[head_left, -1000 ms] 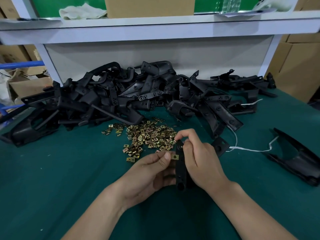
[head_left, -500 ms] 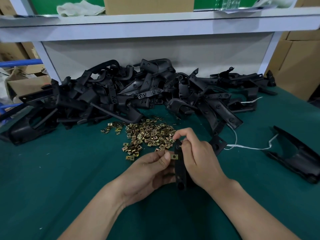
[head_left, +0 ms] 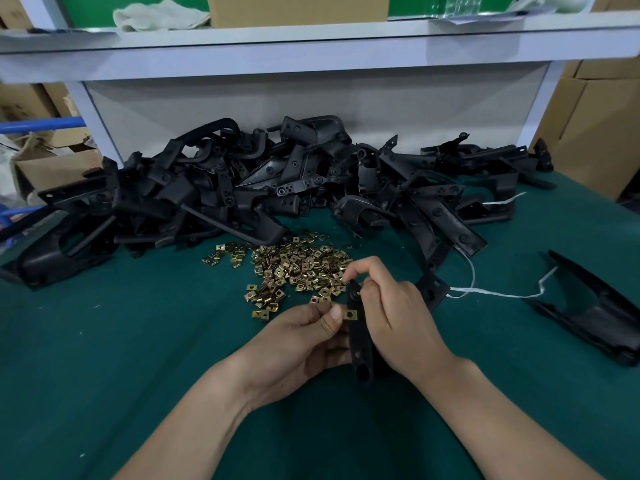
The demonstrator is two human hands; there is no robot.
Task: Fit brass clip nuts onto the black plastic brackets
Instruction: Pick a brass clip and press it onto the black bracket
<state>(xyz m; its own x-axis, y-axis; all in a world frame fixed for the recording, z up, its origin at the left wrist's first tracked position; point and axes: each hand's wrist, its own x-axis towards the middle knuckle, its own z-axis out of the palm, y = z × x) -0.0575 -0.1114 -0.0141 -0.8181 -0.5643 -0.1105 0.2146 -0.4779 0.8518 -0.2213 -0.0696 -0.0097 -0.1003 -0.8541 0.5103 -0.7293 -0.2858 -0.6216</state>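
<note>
- Right now the left hand [head_left: 301,344] pinches one brass clip nut [head_left: 350,314] between thumb and forefinger, pressed against the left edge of a black plastic bracket [head_left: 358,341]; the right hand [head_left: 391,317] wraps the bracket from the other side, its fingertips closed near the bracket's top end.
- Both hands hold the bracket just above the green tabletop [head_left: 104,358], close in front of the loose heap of clip nuts [head_left: 294,268].
- Likely slip: the nut is small and held by its edge only, so a skewed push could flick it out of the pinch and into the heap.
- Misalignment is the other risk: if the nut's hole does not line up with the bracket's hole, it probably seats crooked or only halfway.
- Whether the right fingertips also hold a second nut at the top cannot be told; if so, attention split between the two could let either drop.
- Behind, the pile of brackets [head_left: 277,188] crowds the nuts, so a dropped piece may be hard to find.
</note>
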